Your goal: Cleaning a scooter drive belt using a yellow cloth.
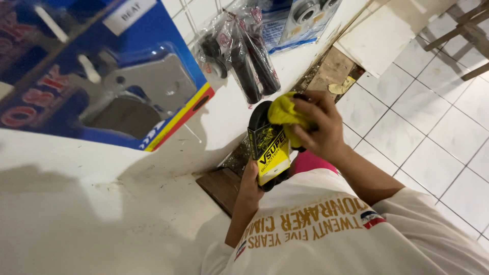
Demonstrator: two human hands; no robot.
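Note:
My left hand (249, 184) grips the lower end of a black rubber belt (261, 118) wrapped in a yellow and black cardboard sleeve (269, 153). It holds the belt upright in front of my white printed shirt. My right hand (317, 125) presses a yellow cloth (283, 112) against the top of the belt. The cloth hides the belt's upper edge.
On the white wall hang a blue blister pack with a metal part (109, 71), black grips in clear bags (244, 56) and another packaged part (300, 18). White floor tiles (433, 127) lie to the right, with a wooden stool's legs (466, 30) and a dark wood plank (221, 187).

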